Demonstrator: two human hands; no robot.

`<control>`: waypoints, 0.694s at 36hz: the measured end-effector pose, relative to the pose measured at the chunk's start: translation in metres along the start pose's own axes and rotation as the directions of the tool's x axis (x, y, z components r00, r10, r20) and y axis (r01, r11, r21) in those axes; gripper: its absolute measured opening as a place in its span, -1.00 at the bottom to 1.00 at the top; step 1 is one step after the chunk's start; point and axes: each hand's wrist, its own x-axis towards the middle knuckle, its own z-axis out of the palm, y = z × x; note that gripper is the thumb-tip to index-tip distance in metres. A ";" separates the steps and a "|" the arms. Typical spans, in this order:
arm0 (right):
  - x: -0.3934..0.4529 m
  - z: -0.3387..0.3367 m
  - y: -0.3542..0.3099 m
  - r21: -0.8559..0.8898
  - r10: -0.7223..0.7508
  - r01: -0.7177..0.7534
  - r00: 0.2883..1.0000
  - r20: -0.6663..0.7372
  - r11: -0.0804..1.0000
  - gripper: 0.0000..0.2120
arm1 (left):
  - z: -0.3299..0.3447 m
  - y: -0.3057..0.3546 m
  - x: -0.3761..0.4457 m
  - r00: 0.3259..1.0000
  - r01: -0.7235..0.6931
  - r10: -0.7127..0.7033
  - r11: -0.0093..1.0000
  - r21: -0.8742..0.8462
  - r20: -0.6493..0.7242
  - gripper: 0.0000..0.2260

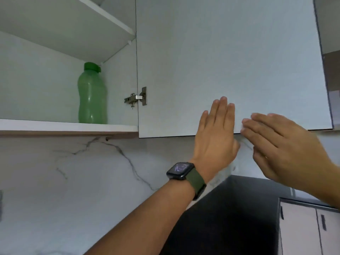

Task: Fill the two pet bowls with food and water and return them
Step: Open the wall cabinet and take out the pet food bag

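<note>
A green plastic bottle [92,94] with a green cap stands upright on the lower shelf [68,124] of an open wall cabinet. The cabinet door [230,57] is swung wide open to the right. My left hand [216,133], with a watch on its wrist, lies flat with fingers together against the door's lower edge. My right hand [283,150] is beside it, fingers stretched out and blurred, holding nothing. No pet bowl is in view.
An upper shelf [73,24] spans the cabinet's top. A metal hinge [137,98] joins door and cabinet. A marble-patterned backsplash [73,181] runs below. A dark countertop [239,208] and lower cabinet doors with black handles [312,232] lie at the bottom right.
</note>
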 end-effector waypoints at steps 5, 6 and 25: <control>0.065 0.009 -0.059 0.271 0.162 -0.096 0.959 -0.233 0.958 -0.76 | -0.052 -0.054 -0.033 0.981 0.166 -0.157 0.983 0.073 -0.118 -0.46; 0.081 0.009 -0.072 0.335 0.205 -0.116 0.948 -0.245 0.935 -0.75 | -0.067 -0.065 -0.041 0.981 0.178 -0.167 0.977 0.119 -0.098 -0.47; 0.359 -0.137 -0.320 0.958 0.376 0.131 0.899 -0.223 0.255 -0.77 | -0.432 -0.149 -0.201 0.765 0.547 -0.593 0.394 0.739 -0.251 -0.56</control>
